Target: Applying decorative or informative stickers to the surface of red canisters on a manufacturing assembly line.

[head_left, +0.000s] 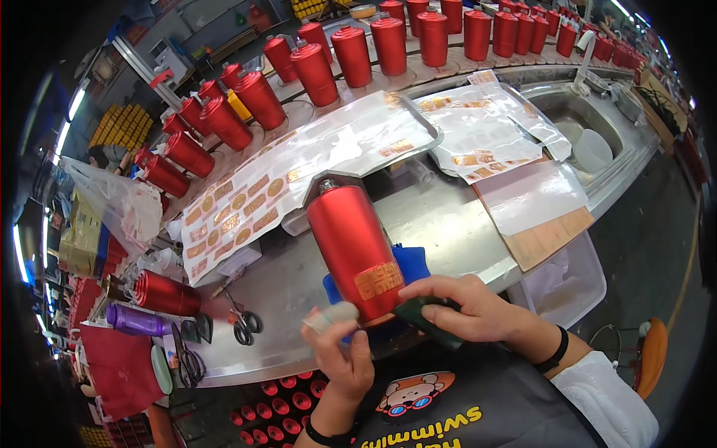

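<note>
A red bottle (347, 239) lies tilted on the steel worktop, its neck pointing away from me and its base toward me. A gold label (379, 281) sits on its side near the base. Under it shows a blue support (412, 263), partly hidden. My right hand (470, 310) pinches a dark green flat scraper (429, 317) beside the bottle's base. At the base's left is my left hand (343, 355), a pale covering over its fingertips. The thumb stands apart from those fingers, and nothing shows between them.
A label sheet (246, 205) with gold stickers spreads behind the bottle. Red bottles (351, 56) line the conveyor beyond. Scissors (245, 325) and a purple bottle (138, 319) lie left. Right are a wooden board (541, 243), a sink (635, 142) and a white bin (575, 287).
</note>
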A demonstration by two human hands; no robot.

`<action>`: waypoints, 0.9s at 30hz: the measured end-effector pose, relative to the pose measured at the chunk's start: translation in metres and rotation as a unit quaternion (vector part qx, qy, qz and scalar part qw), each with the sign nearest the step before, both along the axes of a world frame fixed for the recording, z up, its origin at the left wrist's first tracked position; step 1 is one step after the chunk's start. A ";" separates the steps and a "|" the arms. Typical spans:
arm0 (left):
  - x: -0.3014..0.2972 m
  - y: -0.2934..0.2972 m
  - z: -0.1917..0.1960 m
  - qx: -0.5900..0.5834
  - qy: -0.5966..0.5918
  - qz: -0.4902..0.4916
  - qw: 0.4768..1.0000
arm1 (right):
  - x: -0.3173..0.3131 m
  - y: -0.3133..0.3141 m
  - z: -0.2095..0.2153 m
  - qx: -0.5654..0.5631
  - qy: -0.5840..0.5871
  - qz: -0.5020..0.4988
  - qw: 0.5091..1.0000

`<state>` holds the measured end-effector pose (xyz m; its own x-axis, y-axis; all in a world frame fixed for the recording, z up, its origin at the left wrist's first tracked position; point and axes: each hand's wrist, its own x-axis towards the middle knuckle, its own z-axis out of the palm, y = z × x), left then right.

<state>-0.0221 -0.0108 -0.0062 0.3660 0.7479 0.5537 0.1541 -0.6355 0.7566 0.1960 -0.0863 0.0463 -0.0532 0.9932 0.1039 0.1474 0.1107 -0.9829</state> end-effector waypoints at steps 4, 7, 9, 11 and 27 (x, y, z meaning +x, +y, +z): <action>-0.005 -0.004 0.012 0.259 0.114 0.011 0.959 | 0.002 -0.001 -0.002 0.001 0.009 -0.003 1.000; -0.005 -0.005 0.013 0.320 0.153 0.018 0.935 | 0.003 -0.001 -0.001 0.001 0.017 -0.006 1.000; -0.002 -0.004 0.017 0.353 0.173 0.022 0.919 | 0.004 -0.001 0.000 -0.002 0.012 -0.006 1.000; 0.001 -0.003 0.020 0.362 0.176 0.011 0.915 | 0.004 -0.002 0.000 0.000 0.013 -0.005 1.000; -0.010 -0.003 0.002 0.228 0.108 0.058 0.966 | 0.008 -0.006 0.012 0.032 -0.080 -0.081 0.993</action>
<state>-0.0326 -0.0139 -0.0042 0.4388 0.4875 0.7548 0.3672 -0.8640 0.3445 0.2039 -0.0922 0.0584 0.0867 0.9815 0.1706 0.3227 0.1343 -0.9369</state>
